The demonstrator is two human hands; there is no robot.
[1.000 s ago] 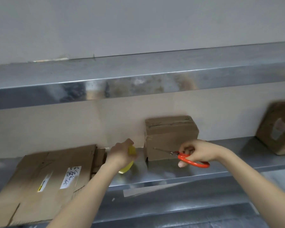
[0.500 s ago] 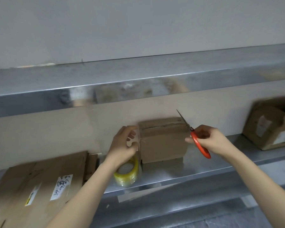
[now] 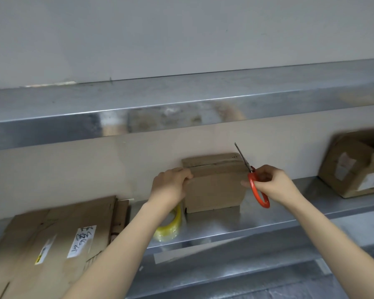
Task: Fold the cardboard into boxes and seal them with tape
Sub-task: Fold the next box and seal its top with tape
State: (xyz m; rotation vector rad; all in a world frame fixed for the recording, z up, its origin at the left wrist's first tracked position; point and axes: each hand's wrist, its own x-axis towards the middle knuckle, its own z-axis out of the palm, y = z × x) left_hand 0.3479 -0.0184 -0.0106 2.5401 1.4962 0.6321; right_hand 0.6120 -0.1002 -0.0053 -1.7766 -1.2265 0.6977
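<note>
Now the small box [image 3: 214,188] stood upright on the lower steel shelf [image 3: 268,219], with its back against the pale wall [image 3: 73,169]. The left hand [image 3: 168,186] was at the upper left corner of this box; its fingers [image 3: 187,174] were curled over the top edge and gripped the cardboard there. On top of the box a seam ran from left to right between two flaps. It looked closed, but whether tape covered it I could not tell.

The right hand [image 3: 272,182] was just to the right of the box. Its fingers were curled narrow round the orange handle of the scissors [image 3: 258,195], and one fingertip touched the right side wall of the box. The thin blades pointed up and a little to the left, crossing in front of the upper right corner of the box; they were together or almost together.

Just left of the box, below the left wrist, the tape roll [image 3: 168,229] lay on the shelf — yellowish, clear, partly hidden by the forearm. Further left of the box, the flat cardboard [image 3: 52,234] lay in a pile with white labels on it, one of them with handwriting. Well to the right of the box stood an open box [image 3: 354,167] — blurred, with labels on its side. Above the box ran the upper steel shelf [image 3: 181,98], and its shiny front edge showed dim reflections.
</note>
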